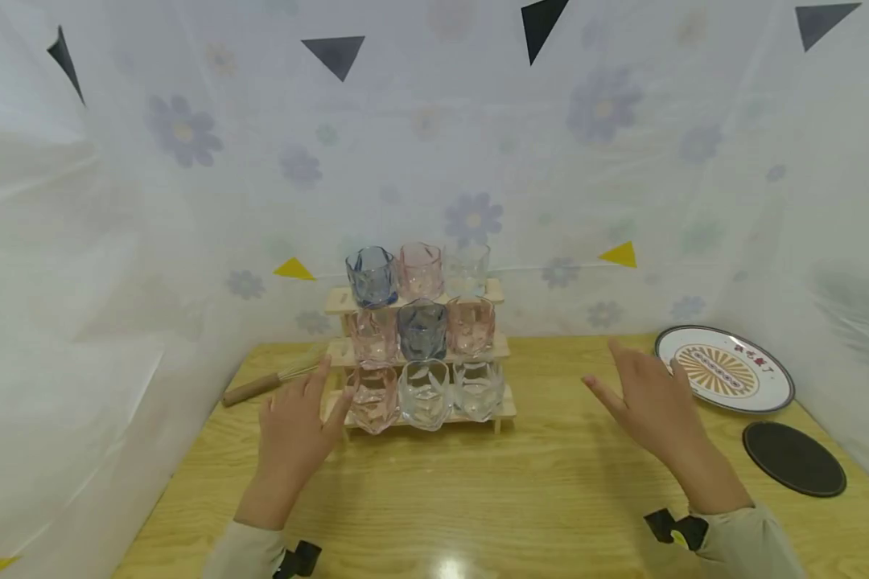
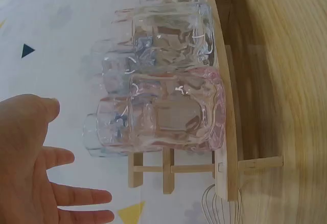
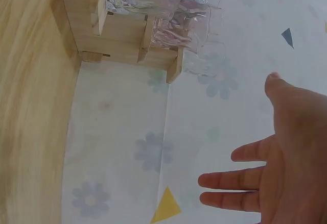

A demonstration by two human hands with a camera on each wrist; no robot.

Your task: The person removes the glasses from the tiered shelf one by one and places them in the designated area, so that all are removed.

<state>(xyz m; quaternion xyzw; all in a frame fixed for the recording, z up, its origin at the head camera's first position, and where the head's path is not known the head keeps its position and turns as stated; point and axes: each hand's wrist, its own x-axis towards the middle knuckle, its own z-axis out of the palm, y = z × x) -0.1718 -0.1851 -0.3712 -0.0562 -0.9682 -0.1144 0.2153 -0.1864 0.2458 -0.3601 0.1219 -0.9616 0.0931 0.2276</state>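
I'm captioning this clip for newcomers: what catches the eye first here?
A three-tier wooden rack of nine tinted glass cups stands mid-table against the flowered sheet. The left hand hovers open beside its lowest tier and the right hand is spread to its right, near a patterned plate.

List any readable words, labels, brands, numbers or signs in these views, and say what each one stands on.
Plate: red characters along its upper right rim and small lettering in a ring around the sunburst centre, all too small and blurred to read.
Glasses on the wooden rack: no text visible.
Dark round mat, whisk and flowered backdrop: no text visible.
Both wrist views: nothing readable.
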